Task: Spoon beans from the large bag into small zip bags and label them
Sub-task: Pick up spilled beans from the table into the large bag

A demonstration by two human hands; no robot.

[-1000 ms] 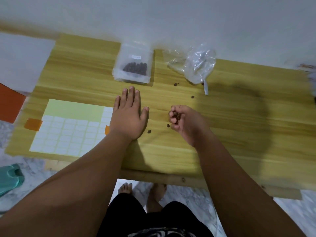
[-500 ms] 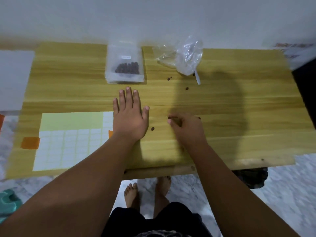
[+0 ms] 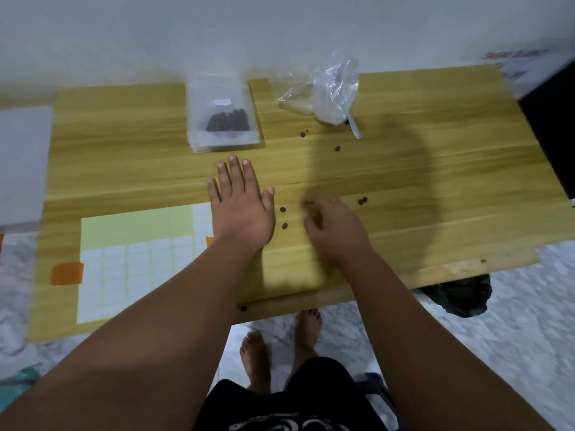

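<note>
Loose beans (image 3: 284, 225) lie scattered betw. the two hands, w/ more beyond the right hand (image 3: 333, 225) and a pair just off its outer side. They look small, hard and light, and will likely roll on smooth wood, so pinch each w/ thumb + forefinger or sweep them into a cupped palm. The left hand (image 3: 241, 209) lies flat on the table (image 3: 435, 181), fingers spread, holding nothing. The right hand's fingers are curled down at the beans, but it's too blurred to tell if they pinch one. A small zip bag (image 3: 225, 119) w/ beans inside sits just past the left fingertips. It's thin floppy film (best held at the mouth). The large bag (image 3: 334, 91), crumpled clear plastic, sits well ahead of the right hand. A label sheet (image 3: 133, 259) lies outboard of the left wrist. The table is pale wood-grain set vs. a white wall, and the floor is marble-look.
</note>
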